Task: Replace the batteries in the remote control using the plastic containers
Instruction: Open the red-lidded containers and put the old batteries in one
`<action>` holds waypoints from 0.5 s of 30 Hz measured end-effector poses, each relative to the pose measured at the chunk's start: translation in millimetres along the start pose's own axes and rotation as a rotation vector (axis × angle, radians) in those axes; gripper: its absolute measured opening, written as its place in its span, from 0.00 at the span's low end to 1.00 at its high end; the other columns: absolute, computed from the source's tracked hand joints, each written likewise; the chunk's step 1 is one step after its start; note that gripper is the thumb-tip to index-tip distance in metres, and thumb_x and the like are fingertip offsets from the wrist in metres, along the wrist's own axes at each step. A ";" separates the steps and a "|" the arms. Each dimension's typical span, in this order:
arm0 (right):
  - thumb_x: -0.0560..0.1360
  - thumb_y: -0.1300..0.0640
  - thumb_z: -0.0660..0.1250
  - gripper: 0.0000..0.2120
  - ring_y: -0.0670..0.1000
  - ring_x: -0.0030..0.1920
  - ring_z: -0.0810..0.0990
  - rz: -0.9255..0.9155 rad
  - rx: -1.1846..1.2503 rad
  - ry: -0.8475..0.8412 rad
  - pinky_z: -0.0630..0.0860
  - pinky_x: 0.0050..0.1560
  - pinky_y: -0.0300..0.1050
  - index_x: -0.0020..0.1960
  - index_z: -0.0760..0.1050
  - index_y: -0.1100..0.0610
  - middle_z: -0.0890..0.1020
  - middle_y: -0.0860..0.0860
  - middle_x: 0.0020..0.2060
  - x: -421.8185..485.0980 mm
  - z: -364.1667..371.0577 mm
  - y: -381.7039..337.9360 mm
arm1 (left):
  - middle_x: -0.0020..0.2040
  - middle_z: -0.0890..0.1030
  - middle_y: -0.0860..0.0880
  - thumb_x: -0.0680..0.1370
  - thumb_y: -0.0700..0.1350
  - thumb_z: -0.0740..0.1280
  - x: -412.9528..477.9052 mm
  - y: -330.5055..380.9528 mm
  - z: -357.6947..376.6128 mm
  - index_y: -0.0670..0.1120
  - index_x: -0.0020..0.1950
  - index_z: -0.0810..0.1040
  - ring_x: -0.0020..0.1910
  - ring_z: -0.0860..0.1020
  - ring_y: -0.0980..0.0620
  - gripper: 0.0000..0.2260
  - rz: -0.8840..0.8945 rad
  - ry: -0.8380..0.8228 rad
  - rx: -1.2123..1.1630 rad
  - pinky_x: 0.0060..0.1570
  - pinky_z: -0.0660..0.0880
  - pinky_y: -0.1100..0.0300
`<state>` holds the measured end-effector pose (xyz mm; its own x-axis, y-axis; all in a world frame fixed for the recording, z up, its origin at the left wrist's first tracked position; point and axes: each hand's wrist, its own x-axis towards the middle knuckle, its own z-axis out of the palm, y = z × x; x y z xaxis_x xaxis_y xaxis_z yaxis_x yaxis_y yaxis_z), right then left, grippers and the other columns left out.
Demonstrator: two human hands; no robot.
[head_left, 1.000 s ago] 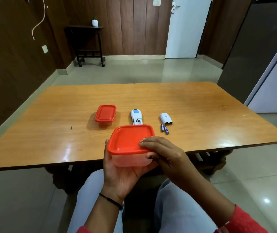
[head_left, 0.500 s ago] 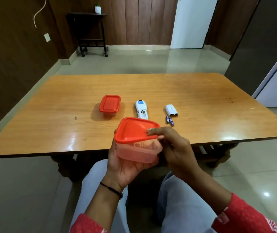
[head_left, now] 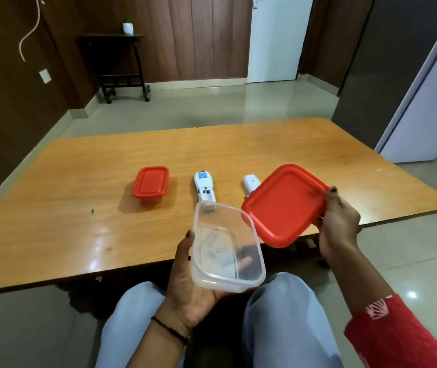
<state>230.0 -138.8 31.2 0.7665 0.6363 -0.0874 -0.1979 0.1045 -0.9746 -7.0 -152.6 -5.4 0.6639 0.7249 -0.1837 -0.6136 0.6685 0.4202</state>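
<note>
Left hand cupped under open tub past table edge; right hand pinching lid, hiding batteries.

Red lid now off clear container, lifted aside by right hand.

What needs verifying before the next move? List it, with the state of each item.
1. Lid off the clear container: ok, the red lid is held clear in the right hand.
2. Container held steady: ok, it rests in the left hand.
3. Batteries inside the container: cannot tell, only blurred shapes show through the plastic.
4. Remote control compartment open: ok, it lies on the table with its back cover set beside it.
5. Small red-lidded container: not ok, lid on.
</note>
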 end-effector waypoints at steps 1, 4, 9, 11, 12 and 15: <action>0.80 0.50 0.59 0.11 0.52 0.47 0.78 0.066 0.045 0.044 0.77 0.45 0.49 0.53 0.76 0.54 0.79 0.50 0.42 10.6 -8.5 3.4 | 0.66 0.73 0.34 0.68 0.58 0.68 7.7 -1.4 0.1 0.45 0.67 0.73 0.65 0.71 0.33 0.30 0.021 0.026 0.045 0.61 0.69 0.34; 0.79 0.56 0.63 0.06 0.51 0.43 0.80 0.215 0.230 0.143 0.78 0.42 0.47 0.47 0.76 0.58 0.80 0.53 0.44 36.0 -30.6 10.9 | 0.61 0.79 0.38 0.72 0.53 0.63 33.3 -12.4 11.4 0.43 0.64 0.76 0.60 0.77 0.40 0.23 0.080 0.133 0.192 0.57 0.76 0.46; 0.76 0.66 0.65 0.15 0.56 0.48 0.84 0.261 0.477 0.217 0.83 0.40 0.46 0.62 0.71 0.65 0.79 0.61 0.55 70.0 -53.1 30.0 | 0.59 0.81 0.41 0.64 0.57 0.71 95.5 -33.2 30.8 0.47 0.64 0.74 0.57 0.80 0.41 0.30 0.100 0.264 0.417 0.57 0.76 0.42; 0.75 0.67 0.66 0.22 0.57 0.49 0.83 0.228 0.459 0.226 0.82 0.43 0.47 0.68 0.66 0.61 0.76 0.60 0.60 83.3 -54.5 37.8 | 0.57 0.82 0.43 0.69 0.55 0.70 124.4 -39.0 41.6 0.49 0.63 0.75 0.57 0.80 0.42 0.24 0.117 0.262 0.488 0.58 0.75 0.42; 0.75 0.67 0.66 0.25 0.57 0.50 0.83 0.207 0.449 0.242 0.82 0.45 0.49 0.70 0.64 0.59 0.73 0.58 0.63 89.1 -53.3 40.5 | 0.57 0.82 0.44 0.73 0.53 0.67 137.2 -41.0 48.8 0.50 0.62 0.76 0.57 0.80 0.43 0.19 0.113 0.253 0.496 0.59 0.74 0.42; 0.75 0.68 0.66 0.33 0.57 0.48 0.83 0.183 0.392 0.267 0.81 0.48 0.53 0.74 0.57 0.51 0.70 0.57 0.64 101.6 -46.2 44.9 | 0.53 0.84 0.45 0.77 0.50 0.62 173.0 -46.1 58.7 0.50 0.55 0.79 0.53 0.81 0.46 0.11 0.077 0.288 0.511 0.58 0.75 0.46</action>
<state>327.3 -104.7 -30.9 0.8170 0.4588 -0.3492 -0.5188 0.3207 -0.7925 161.2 -67.8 -4.4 0.4388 0.8319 -0.3396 -0.3244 0.4991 0.8035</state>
